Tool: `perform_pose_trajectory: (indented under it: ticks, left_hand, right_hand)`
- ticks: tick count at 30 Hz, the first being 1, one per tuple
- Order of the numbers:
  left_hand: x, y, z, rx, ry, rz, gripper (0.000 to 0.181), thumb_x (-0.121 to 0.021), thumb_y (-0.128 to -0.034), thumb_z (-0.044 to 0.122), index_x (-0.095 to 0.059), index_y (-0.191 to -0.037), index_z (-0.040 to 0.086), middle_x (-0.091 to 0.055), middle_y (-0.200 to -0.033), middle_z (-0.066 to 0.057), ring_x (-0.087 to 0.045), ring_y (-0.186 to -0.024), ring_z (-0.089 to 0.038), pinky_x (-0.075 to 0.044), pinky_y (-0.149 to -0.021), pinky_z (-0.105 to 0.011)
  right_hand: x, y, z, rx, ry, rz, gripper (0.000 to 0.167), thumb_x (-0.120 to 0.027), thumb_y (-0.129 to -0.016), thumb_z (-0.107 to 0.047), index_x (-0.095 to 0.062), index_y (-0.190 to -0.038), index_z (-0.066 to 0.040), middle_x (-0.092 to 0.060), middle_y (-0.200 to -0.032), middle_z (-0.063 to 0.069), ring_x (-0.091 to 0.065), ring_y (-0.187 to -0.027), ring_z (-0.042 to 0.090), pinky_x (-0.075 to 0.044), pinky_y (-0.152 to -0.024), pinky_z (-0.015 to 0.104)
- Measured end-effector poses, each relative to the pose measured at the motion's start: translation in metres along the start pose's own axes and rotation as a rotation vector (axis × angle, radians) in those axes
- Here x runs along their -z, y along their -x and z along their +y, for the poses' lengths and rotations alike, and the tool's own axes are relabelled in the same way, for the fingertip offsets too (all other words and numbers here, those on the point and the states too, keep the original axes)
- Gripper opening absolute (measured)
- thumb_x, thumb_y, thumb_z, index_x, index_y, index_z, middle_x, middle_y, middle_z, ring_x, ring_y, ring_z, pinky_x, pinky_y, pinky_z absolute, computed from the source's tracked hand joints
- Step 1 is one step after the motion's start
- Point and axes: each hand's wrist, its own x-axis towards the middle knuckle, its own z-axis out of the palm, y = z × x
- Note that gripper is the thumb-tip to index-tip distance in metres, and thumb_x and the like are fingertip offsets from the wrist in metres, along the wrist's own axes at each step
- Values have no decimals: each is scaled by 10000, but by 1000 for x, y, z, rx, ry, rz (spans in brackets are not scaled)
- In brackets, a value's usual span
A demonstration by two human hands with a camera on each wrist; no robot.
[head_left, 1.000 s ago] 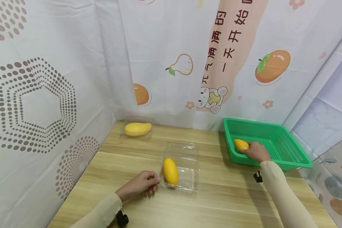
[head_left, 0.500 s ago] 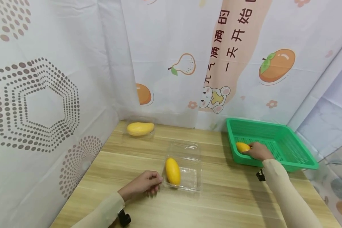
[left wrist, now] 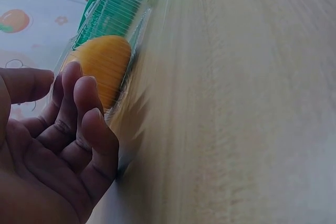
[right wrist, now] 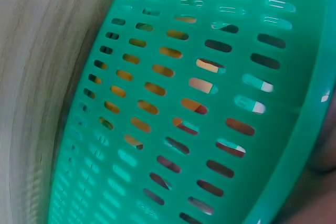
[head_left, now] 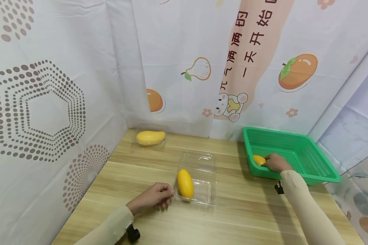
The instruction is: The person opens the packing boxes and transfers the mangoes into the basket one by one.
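Inside the green basket point(head_left: 320, 170) at the right, my right hand point(head_left: 277, 162) grips one end of a yellow-orange mango point(head_left: 259, 160). The right wrist view looks through the slotted wall of the basket point(right wrist: 294, 177), with yellow and parts of the fingers behind it. My left hand point(head_left: 154, 196) rests on the table, fingers loosely curled and holding nothing, its tips close to an open clear plastic box point(head_left: 203, 200). Another mango point(head_left: 185, 183) lies in the left half of that box. From the left wrist, this mango point(left wrist: 107, 66) shows just beyond the fingers.
At the back left of the wooden table point(head_left: 233, 217) sits a clear plastic box holding one mango point(head_left: 150, 137). Printed curtains point(head_left: 178, 102) stand close behind the table and along its left side. The box's lid point(head_left: 197, 160) lies folded back toward the curtain.
The right hand has lowered the mango slightly deeper into the basket, near its left wall. My left hand and the open box keep their places; the head view has shifted a little.
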Motion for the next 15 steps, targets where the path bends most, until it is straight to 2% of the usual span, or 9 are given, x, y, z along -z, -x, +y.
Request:
perform_pose_trajectory:
  ticks: [4,8,15]
  left_hand:
    - [0,-1,1,-7,7,-6,372,-565,-1074,311,-631,-1038,-54,-642,-776,-59,-562,-616,-141,-466,-517,-258]
    - [0,-1,1,-15,16,-19,389,-560,-1076,318,-624,-1051,-65,-642,-783,-59,-564,-620,-137,-470,-522,-255]
    - [-2,1,2,-9,22,-12,378,-559,-1078,305,-623,-1052,-66,-644,-788,-63,-568,-624,-138,-472,-525,-259]
  right_hand:
    - [1,5,-2,21,-17,35,548,-670,-980,-203,-539,-1325,202,-560,-1291,412,-621,-996,448,-526,-786,536]
    - [0,12,-3,45,-34,110,535,-692,-977,-230,-572,-1312,170,-615,-1213,392,-625,-1040,520,-548,-780,577]
    - [-5,19,-15,85,-34,226,482,-660,-1002,-245,-601,-1312,119,-597,-1251,394,-627,-1038,531,-544,-783,605]
